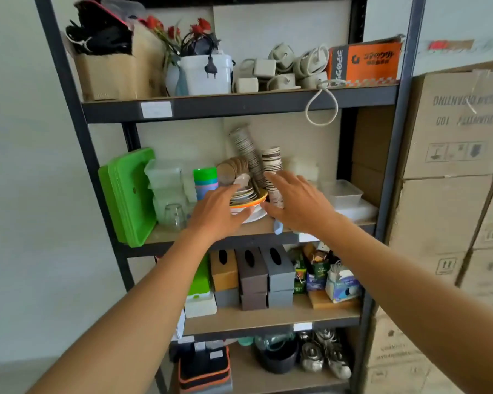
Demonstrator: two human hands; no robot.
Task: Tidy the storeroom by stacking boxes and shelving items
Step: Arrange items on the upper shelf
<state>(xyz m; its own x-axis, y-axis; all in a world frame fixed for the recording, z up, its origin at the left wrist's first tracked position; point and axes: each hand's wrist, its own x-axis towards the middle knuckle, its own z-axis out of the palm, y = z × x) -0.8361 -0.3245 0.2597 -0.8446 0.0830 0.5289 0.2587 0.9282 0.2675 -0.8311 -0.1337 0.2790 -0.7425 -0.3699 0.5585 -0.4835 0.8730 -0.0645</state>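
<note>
Well, a person stands close to a tall shelf rack [239,105] with dark metal legs and brown wooden boards. Both bare arms reach to the middle board. A stack of plates [251,199] sits there near the front edge, with an orange plate low in the pile and white ones under it.

The left hand [218,211] holds the left side of the stack, fingers over the top and thumb under the rim. The right hand [296,201] is spread out with straight fingers and grips nothing. Its thumb is right by the plates' right rim, and its fingers lie in front of a stack of paper cups [272,163]. A longer stack of cups [246,150] leans behind the plates.

Green trays [125,194] stand on edge at the left end of that board, next to clear plastic tubs [165,180]. On the board above sit a brown box [111,69], red flowers [177,29], a white tub [205,75], a pile of pale chargers [285,69] and an orange box [365,64]. A white cord loop [322,106] hangs down from there. Lower down are small grey and brown boxes [251,274], and shoes [325,356] at the very bottom.

Big cardboard boxes [453,123] are piled just to the right of the rack (some of the print on them looks upside down). A plain white wall [20,166] is on the left.
</note>
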